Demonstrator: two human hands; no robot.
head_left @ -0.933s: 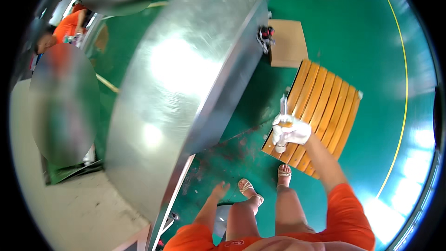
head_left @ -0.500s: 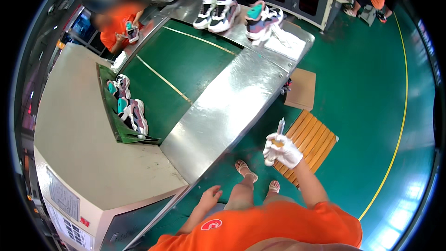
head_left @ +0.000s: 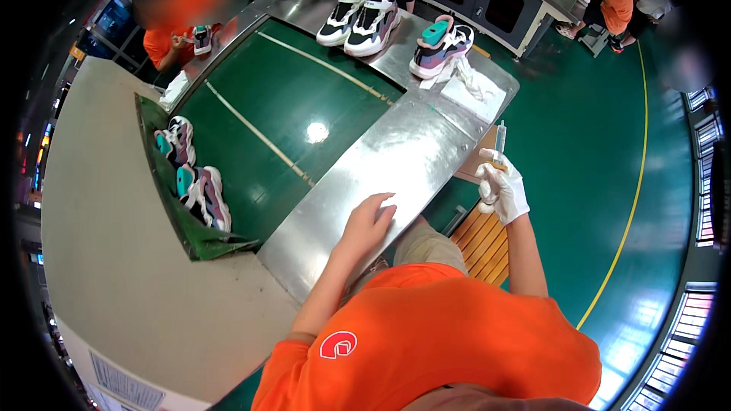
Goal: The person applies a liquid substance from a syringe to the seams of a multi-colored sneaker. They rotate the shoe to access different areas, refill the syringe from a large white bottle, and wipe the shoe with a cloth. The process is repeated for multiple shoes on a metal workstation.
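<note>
My right hand (head_left: 502, 192), in a white glove, grips a clear syringe (head_left: 499, 141) that points upward beside the steel bench. My bare left hand (head_left: 369, 222) lies flat on the steel bench top (head_left: 396, 160), fingers spread and holding nothing. A single grey, pink and teal sneaker (head_left: 440, 44) stands farther along the bench next to a white cloth (head_left: 470, 85). Two white and black sneakers (head_left: 359, 17) with teal insoles stand beyond it.
A green conveyor belt (head_left: 289, 114) runs left of the bench, with several sneakers (head_left: 190, 183) at its near end. A person in orange (head_left: 179, 23) works across the belt. A wooden slat platform (head_left: 483, 240) lies underfoot. Another orange-shirted person (head_left: 613, 4) sits far right.
My view has swung up from the floor toward the bench and belt. My left hand has come to rest on the steel top. The right hand keeps hold of the syringe.
</note>
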